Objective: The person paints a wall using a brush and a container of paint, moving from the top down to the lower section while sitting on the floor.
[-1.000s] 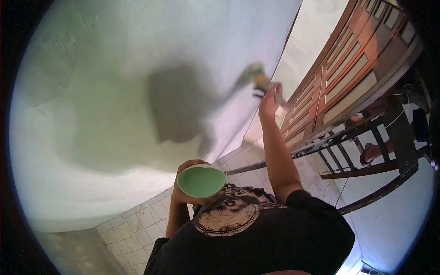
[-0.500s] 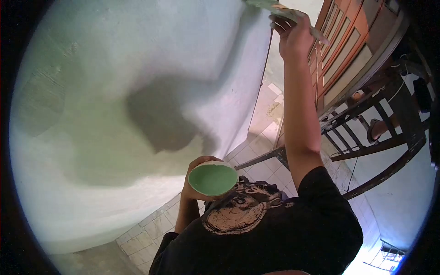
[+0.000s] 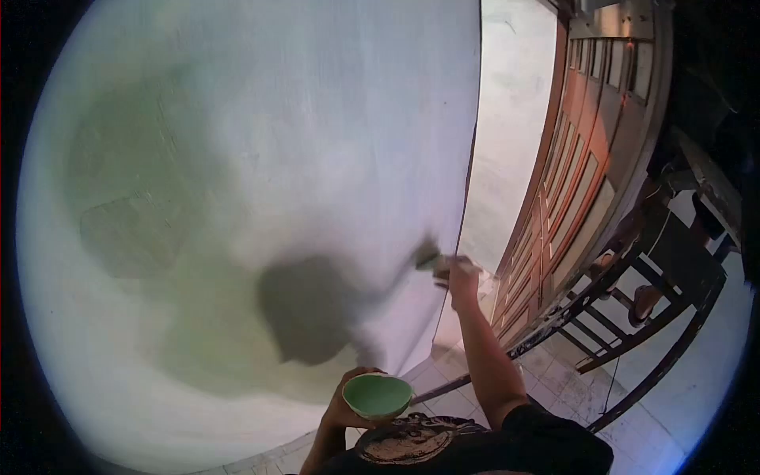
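My left hand [image 3: 342, 405] is wrapped round a bowl [image 3: 378, 396] that is green inside, held low in front of my dark shirt. Farther up and to the right, my right hand [image 3: 461, 279] grips a brush [image 3: 435, 262] by its handle. The brush head is at the pale wall [image 3: 348, 174], close to the wall's right edge; motion blurs it, and whether the bristles touch cannot be made out. Greenish patches and shadows of my head and arm show on the wall.
Right of the wall's edge is an opening, then a brown panelled wooden door [image 3: 566, 190]. A dark wooden chair [image 3: 665, 261] stands at the right, with a person's foot [image 3: 645, 305] behind its slats. Pale tiles [image 3: 554, 372] cover the floor.
My right hand and the brush have moved down from the top of the view to the wall's right edge. The view has tilted up, so the bowl sits lower in it.
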`<state>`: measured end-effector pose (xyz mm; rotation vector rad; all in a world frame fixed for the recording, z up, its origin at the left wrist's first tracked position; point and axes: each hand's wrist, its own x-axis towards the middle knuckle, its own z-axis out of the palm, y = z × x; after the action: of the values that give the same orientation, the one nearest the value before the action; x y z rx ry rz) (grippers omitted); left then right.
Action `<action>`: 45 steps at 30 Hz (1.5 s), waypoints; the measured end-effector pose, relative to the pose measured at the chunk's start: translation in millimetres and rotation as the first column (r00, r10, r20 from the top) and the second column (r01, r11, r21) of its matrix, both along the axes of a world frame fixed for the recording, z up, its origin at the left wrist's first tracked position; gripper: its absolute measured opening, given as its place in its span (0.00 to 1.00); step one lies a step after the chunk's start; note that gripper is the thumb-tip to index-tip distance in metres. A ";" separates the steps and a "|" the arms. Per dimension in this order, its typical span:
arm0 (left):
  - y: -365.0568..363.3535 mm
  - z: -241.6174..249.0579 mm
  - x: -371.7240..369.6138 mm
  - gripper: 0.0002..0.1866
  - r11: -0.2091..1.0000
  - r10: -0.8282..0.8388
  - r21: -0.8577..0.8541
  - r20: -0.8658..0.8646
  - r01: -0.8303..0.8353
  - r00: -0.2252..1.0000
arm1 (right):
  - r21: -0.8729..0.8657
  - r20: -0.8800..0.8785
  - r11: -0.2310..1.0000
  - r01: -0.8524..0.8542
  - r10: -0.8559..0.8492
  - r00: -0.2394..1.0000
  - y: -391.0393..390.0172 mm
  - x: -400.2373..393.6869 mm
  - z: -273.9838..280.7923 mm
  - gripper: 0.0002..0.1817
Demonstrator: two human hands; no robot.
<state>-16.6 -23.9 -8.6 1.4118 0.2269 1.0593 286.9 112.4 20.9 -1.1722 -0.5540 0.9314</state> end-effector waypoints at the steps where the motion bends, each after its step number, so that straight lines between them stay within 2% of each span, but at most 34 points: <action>1: 1.7 5.5 -1.2 0.56 1.000 -0.009 0.010 -0.001 0.009 1.000 | 0.162 0.151 0.985 0.055 -0.080 0.985 10.8 1.7 24.0 0.08; 2: 1.7 10.6 -3.3 0.56 0.993 0.044 0.113 -0.105 -0.032 0.994 | 0.204 0.082 0.976 0.082 -0.100 0.992 33.5 10.1 39.3 0.11; 3: 0.0 14.2 -6.1 0.56 0.975 0.113 0.212 -0.202 -0.069 0.973 | 0.265 0.303 0.949 0.168 -0.248 0.920 35.9 9.7 81.2 0.11; 4: -3.2 14.8 -5.4 0.56 0.976 0.118 0.202 -0.203 -0.076 0.972 | 0.332 0.227 0.931 0.151 -0.234 0.946 46.9 15.1 115.2 0.11; 5: -5.4 15.2 -0.8 0.56 0.979 0.121 0.175 -0.112 -0.100 0.986 | 0.413 0.051 0.908 0.075 -0.105 0.993 19.8 -3.8 185.2 0.10; 6: -6.3 15.8 2.1 0.56 0.982 0.126 0.147 -0.020 -0.122 0.992 | 0.514 0.015 0.852 0.103 -0.130 0.991 25.1 -2.9 220.4 0.08; 8: -8.9 15.5 1.4 0.56 0.983 0.138 0.122 -0.015 -0.135 0.990 | 0.718 0.103 0.694 0.065 -0.198 0.975 40.2 9.2 284.1 0.09; 10: -6.9 12.9 -2.2 0.58 0.987 0.124 0.105 -0.016 -0.122 0.992 | 0.825 -0.031 0.554 0.115 -0.158 0.987 25.4 -7.1 342.6 0.11; 11: -8.7 13.4 -4.1 0.58 0.987 0.129 0.098 -0.016 -0.127 0.992 | 0.854 -0.032 0.512 0.096 -0.132 0.991 23.7 -11.6 355.3 0.11; 13: -10.3 17.4 -4.7 0.57 0.986 0.148 0.083 -0.052 -0.143 0.988 | 0.891 0.044 0.452 0.037 -0.168 0.985 35.9 -9.1 341.4 0.12; 15: -12.9 15.0 -6.0 0.57 0.984 0.165 0.066 -0.032 -0.163 0.986 | 0.772 0.267 0.636 0.003 -0.328 0.906 39.8 -14.0 279.6 0.15; 17: -12.8 8.1 -9.1 0.57 0.983 0.175 0.064 -0.010 -0.174 0.985 | 0.697 0.433 0.697 0.167 -0.595 0.677 43.7 -17.9 174.4 0.24; 18: -11.6 3.1 -12.8 0.58 0.979 0.192 0.083 -0.054 -0.187 0.980 | 0.576 0.443 0.809 0.118 -0.431 0.786 17.7 -29.4 139.8 0.25; 19: -9.7 -3.3 -15.8 0.58 0.974 0.211 0.105 -0.096 -0.201 0.973 | 0.443 0.498 0.891 0.098 -0.336 0.799 7.4 -25.8 82.5 0.25; 20: -6.1 -15.1 -18.0 0.58 0.972 0.214 0.114 -0.059 -0.207 0.975 | 0.544 0.547 0.816 0.196 -0.522 0.655 17.9 -22.0 10.6 0.19; 21: -2.7 -13.1 -18.4 0.58 0.969 0.214 0.138 -0.050 -0.205 0.976 | 0.354 0.166 0.935 0.035 -0.100 0.981 -6.5 -30.2 2.0 0.11; 22: -4.6 -7.0 -18.9 0.58 0.966 0.237 0.137 -0.110 -0.221 0.965 | 0.374 0.123 0.920 0.119 -0.176 0.977 -8.6 -33.0 -29.9 0.07; 23: -8.7 1.6 -19.3 0.57 0.962 0.258 0.134 -0.173 -0.237 0.951 | 0.293 0.104 0.951 0.099 -0.134 0.985 -15.4 -23.5 -48.3 0.08; 24: -13.7 17.6 -13.7 0.55 0.970 0.242 0.042 -0.119 -0.239 0.963 | 0.206 0.079 0.976 0.077 -0.095 0.992 -22.2 -10.5 -56.7 0.08; 25: -10.5 18.6 -13.1 0.55 0.971 0.239 0.055 -0.116 -0.234 0.964 | 0.219 0.078 0.972 0.082 -0.101 0.992 -21.1 -2.2 -46.6 0.08; 27: -7.5 17.6 -14.7 0.54 0.967 0.241 0.127 -0.162 -0.222 0.957 | 0.014 0.089 0.994 0.110 -0.111 0.990 -11.2 16.4 -17.6 0.09; 29: -11.1 23.2 -10.4 0.54 0.963 0.254 0.132 -0.150 -0.235 0.955 | 0.089 0.169 0.991 0.097 -0.111 0.979 43.8 77.9 -4.5 0.10; 30: -11.2 26.0 -9.3 0.54 0.958 0.267 0.150 -0.140 -0.246 0.954 | 0.173 0.241 0.982 0.080 -0.121 0.963 76.8 99.6 17.3 0.11; 31: -12.3 26.6 -9.5 0.54 0.956 0.269 0.154 -0.135 -0.248 0.954 | 0.205 0.234 0.975 0.084 -0.132 0.963 55.0 81.9 102.7 0.13; 32: -13.1 27.1 -10.3 0.54 0.953 0.275 0.169 -0.126 -0.253 0.953 | 0.211 0.437 0.972 0.100 -0.185 0.880 80.8 105.1 139.8 0.14; 33: -12.1 26.0 -10.7 0.54 0.948 0.280 0.186 -0.115 -0.257 0.953 | 0.253 0.444 0.967 0.013 -0.128 0.887 64.9 96.3 209.1 0.13; 34: -11.9 17.7 -14.5 0.54 0.946 0.284 0.193 -0.105 -0.260 0.953 | 0.328 0.821 0.945 0.013 -0.291 0.491 97.3 132.1 239.7 0.13; 35: -12.7 5.8 -20.6 0.54 0.959 0.271 0.138 -0.177 -0.248 0.946 | 0.392 0.382 0.920 -0.024 -0.139 0.914 67.2 97.9 303.3 0.13; 36: -9.8 -0.1 -23.8 0.54 0.968 0.251 0.081 -0.248 -0.239 0.936 | 0.425 0.399 0.905 -0.020 -0.168 0.902 69.6 103.0 347.0 0.14; 37: -13.2 8.4 -19.9 0.54 0.966 0.257 0.090 -0.240 -0.243 0.936 | 0.492 0.317 0.869 -0.046 -0.130 0.940 66.1 100.0 388.4 0.15; 39: -26.3 32.3 -8.6 0.53 0.902 0.431 0.064 -0.194 -0.427 0.881 | 0.615 0.236 0.788 -0.033 -0.145 0.961 79.3 108.7 463.4 0.15; 41: -19.2 22.9 -21.1 0.54 0.919 0.391 0.123 -0.187 -0.374 0.901 | 0.718 0.243 0.687 -0.112 -0.097 0.965 89.5 117.0 534.1 0.14; 43: -14.5 -11.8 -26.2 0.56 0.925 0.378 0.132 -0.239 -0.356 0.894 | 0.753 0.336 0.607 -0.254 -0.022 0.942 83.1 114.2 584.8 0.16; 45: -4.2 -28.7 -26.5 0.59 0.926 0.375 0.153 -0.286 -0.345 0.882 | 0.839 0.067 0.544 -0.002 -0.100 0.993 61.1 100.2 620.6 0.18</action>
<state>-43.1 -28.1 -37.3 1.6650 0.7002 1.1548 387.1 173.5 641.5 -0.3306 -0.9221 0.4205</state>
